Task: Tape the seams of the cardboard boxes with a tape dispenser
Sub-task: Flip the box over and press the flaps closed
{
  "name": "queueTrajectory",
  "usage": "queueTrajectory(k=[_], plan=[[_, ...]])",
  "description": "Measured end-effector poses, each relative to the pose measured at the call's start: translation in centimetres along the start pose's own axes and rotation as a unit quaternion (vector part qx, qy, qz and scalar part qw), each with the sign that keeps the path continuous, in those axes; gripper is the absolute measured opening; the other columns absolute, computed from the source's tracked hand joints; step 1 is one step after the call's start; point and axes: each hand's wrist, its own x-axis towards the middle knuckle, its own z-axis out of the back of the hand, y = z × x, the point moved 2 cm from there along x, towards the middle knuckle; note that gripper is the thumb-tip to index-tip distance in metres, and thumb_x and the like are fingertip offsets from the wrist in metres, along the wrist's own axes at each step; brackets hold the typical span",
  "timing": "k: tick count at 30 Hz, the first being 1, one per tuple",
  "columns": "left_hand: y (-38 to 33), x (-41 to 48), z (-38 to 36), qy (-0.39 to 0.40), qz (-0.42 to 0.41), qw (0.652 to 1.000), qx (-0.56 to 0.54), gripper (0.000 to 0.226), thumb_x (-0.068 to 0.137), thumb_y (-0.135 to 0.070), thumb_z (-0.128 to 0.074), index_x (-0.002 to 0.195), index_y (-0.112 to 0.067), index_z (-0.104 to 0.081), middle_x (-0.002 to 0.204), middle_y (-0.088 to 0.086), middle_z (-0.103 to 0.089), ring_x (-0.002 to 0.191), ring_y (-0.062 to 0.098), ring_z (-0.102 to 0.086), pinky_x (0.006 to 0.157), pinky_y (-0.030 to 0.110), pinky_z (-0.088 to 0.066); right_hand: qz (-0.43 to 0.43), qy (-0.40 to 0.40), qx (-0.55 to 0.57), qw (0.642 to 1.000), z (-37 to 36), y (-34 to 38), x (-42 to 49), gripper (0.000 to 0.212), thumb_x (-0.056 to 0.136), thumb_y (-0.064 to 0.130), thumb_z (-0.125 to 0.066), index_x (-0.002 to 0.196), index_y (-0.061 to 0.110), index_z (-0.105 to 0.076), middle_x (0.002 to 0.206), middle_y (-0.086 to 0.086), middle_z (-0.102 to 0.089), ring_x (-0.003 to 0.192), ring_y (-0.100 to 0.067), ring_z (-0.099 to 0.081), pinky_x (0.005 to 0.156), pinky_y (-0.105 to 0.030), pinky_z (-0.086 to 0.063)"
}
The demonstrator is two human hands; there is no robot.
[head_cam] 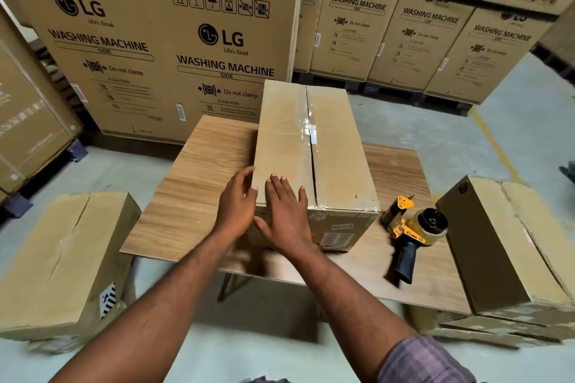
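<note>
Cardboard box (336, 146): long, brown, lying lengthwise in the middle of the bench (199, 196), one end at the near edge and the other reaching toward the far edge. Top seam (312, 146) runs along its length under clear glossy tape.

Left hand (238, 205): fingers straight, laid against the box's left wall at the near corner.

Right hand (286, 214): flat, fingers spread, palm down on the box top at the same near-left corner; a checked sleeve (426, 361) shows at that arm.

Tape dispenser (410, 227): yellow body, black handle, roll fitted; lying on its side toward the bench's right edge, just beside the box and apart from it, untouched.

Second box (62, 258): off the bench's left edge, lower.

Third box (504, 242): at the bench's right edge.

Washing-machine cartons (174, 50): stacked in rows beyond the far edge, on a grey floor (513, 134).
</note>
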Motion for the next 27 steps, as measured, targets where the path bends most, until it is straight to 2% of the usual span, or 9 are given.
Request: queueTrajectory(k=[2,4,7,14,18,21,24,27], plan=[[0.3,0.4,-0.3,0.046,-0.061,0.994,0.076,0.041,0.101,-0.006,-0.049,0.141,-0.016,-0.053,0.147,-0.001,-0.051,0.134,0.01,-0.046,0.11,0.021,-0.034,-0.006,-0.026,0.026,0.999,-0.2,-0.4,-0.4,0.08,0.089,0.053,-0.063,0.154,0.012,-0.038,0.166,-0.006,-0.029,0.155,-0.023,-0.021,0.125,-0.057,-0.01],[0.9,-0.1,0.0,0.066,-0.089,0.986,0.12,0.038,0.104,-0.013,-0.047,0.14,-0.017,-0.056,0.152,-0.005,-0.045,0.136,0.004,-0.04,0.113,0.022,-0.029,0.001,-0.045,0.046,0.998,-0.2,-0.7,-0.8,0.073,0.086,0.056,-0.064,0.144,0.014,-0.047,0.16,-0.006,-0.038,0.151,-0.023,-0.03,0.121,-0.059,-0.017],[1.6,-1.7,0.3,0.07,-0.115,0.979,0.154,0.039,0.106,-0.023,-0.044,0.143,-0.025,-0.053,0.154,-0.011,-0.041,0.138,0.004,-0.037,0.116,0.03,-0.032,0.01,-0.063,0.067,0.996,0.2,-0.9,-1.8,0.065,0.084,0.06,-0.064,0.132,0.017,-0.053,0.152,-0.003,-0.045,0.144,-0.02,-0.037,0.119,-0.058,-0.019],[0.8,-6.1,-1.1,0.014,-0.102,0.967,0.233,0.04,0.105,-0.035,-0.038,0.143,-0.034,-0.05,0.153,-0.016,-0.039,0.132,0.013,-0.044,0.102,0.04,-0.045,0.056,-0.057,0.096,0.992,1.3,-2.7,-4.0,0.057,0.083,0.065,-0.061,0.119,0.022,-0.054,0.133,0.004,-0.054,0.128,-0.016,-0.046,0.115,-0.054,-0.022],[-0.6,-9.5,-2.9,-0.008,-0.093,0.952,0.291,0.047,0.099,-0.042,-0.031,0.141,-0.035,-0.051,0.152,-0.014,-0.042,0.129,0.018,-0.046,0.097,0.048,-0.046,0.101,-0.028,0.122,0.987,2.7,-5.8,-5.1,0.069,0.072,0.064,-0.066,0.125,0.021,-0.055,0.121,0.007,-0.056,0.122,-0.015,-0.048,0.113,-0.055,-0.022],[-2.0,-11.7,-4.9,-0.021,-0.09,0.925,0.367,0.047,0.097,-0.044,-0.031,0.139,-0.038,-0.052,0.148,-0.013,-0.045,0.125,0.018,-0.045,0.092,0.047,-0.039,0.139,0.025,0.147,0.979,4.1,-9.2,-5.9,0.083,0.064,0.06,-0.062,0.136,0.02,-0.052,0.126,0.006,-0.055,0.13,-0.015,-0.046,0.118,-0.054,-0.013],[-3.2,-12.6,-7.4,-0.02,-0.102,0.907,0.407,0.044,0.095,-0.043,-0.036,0.135,-0.042,-0.055,0.143,-0.013,-0.05,0.124,0.018,-0.045,0.091,0.044,-0.033,0.14,0.057,0.163,0.975,5.6,-13.0,-6.9,0.088,0.068,0.046,-0.064,0.149,0.02,-0.042,0.144,0.001,-0.053,0.147,-0.013,-0.033,0.12,-0.053,-0.003],[-4.6,-12.0,-10.4,-0.005,-0.128,0.904,0.408,0.041,0.093,-0.041,-0.043,0.13,-0.04,-0.059,0.137,-0.012,-0.054,0.125,0.017,-0.047,0.097,0.045,-0.032,0.086,0.032,0.171,0.981,7.0,-16.8,-8.0,0.084,0.071,0.022,-0.062,0.152,0.021,-0.042,0.15,-0.003,-0.051,0.152,-0.015,-0.027,0.124,-0.054,0.001]])
